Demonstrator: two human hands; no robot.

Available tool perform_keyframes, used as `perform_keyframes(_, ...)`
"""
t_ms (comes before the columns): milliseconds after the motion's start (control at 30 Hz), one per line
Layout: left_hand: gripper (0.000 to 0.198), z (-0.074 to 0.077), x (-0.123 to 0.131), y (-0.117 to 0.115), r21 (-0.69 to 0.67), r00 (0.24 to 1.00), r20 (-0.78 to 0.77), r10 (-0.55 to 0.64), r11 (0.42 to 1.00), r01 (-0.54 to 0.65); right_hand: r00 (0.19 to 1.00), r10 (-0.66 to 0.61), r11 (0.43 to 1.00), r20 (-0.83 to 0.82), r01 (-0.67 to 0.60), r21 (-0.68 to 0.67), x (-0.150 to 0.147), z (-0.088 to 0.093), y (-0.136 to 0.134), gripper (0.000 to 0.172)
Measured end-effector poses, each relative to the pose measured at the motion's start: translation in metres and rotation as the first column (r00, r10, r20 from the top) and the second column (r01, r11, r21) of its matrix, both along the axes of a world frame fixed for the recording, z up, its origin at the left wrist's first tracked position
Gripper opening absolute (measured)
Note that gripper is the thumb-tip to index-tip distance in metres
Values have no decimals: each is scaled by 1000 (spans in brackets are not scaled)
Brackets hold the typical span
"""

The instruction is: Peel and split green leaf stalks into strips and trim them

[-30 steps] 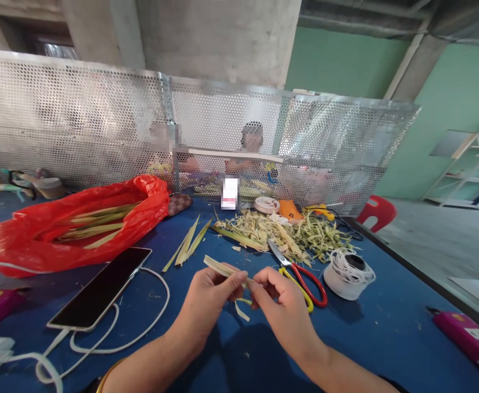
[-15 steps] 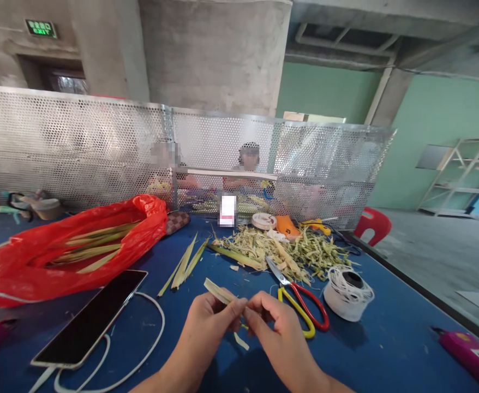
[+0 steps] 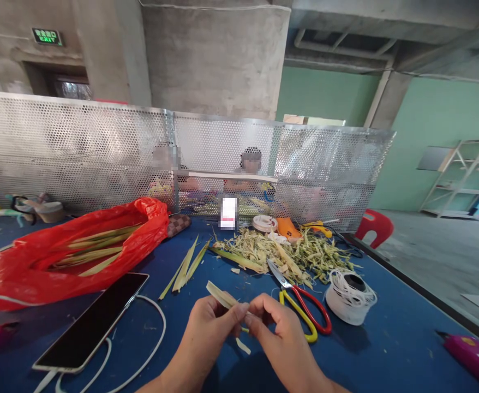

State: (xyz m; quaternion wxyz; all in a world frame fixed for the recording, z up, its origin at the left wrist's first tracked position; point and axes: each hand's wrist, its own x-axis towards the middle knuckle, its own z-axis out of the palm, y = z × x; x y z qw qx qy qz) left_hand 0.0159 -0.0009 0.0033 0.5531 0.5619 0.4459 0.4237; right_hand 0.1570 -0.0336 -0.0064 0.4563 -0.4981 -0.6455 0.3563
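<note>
Closest in, the left hand [image 3: 209, 330] and the right hand [image 3: 278, 335] meet fingertip to fingertip just above the blue table [image 3: 387, 349], both pinched shut on one pale leaf strip [image 3: 221, 295]. The strip's free end sticks up and away to the left past the left thumb, and a short curl of it hangs beneath the fingers. To the left lies a dark phone [image 3: 92, 322] with a white cable [image 3: 151, 341] looping from it. At the right edge is a magenta tool [image 3: 474, 360] whose label is too small to read. Just beyond the right hand rest scissors [image 3: 300, 303] with red and yellow handles, beside a spool of white cord [image 3: 349, 297]. Further back are a few loose leaves [image 3: 186, 265], a pile of trimmings [image 3: 288, 251], and a red plastic bag [image 3: 30, 267] holding more leaves. A perforated metal screen [image 3: 79, 147] closes off the table, with a red chair [image 3: 372, 226] at its right end. High on the far wall a green sign [image 3: 47, 36] reads "EXIT".
</note>
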Motion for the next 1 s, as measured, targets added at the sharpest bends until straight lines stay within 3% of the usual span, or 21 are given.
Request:
perform_keyframes(667,35,4,0,-3,-25,999,46,7,1000,-6,999,17,1000,-37,-18,-13,2,1,-1,24)
perform_keyframes(1000,33,25,-12,1,-22,977,126,173,985,-172,989,-3,994,-146,-13,-112,7,9,-1,23)
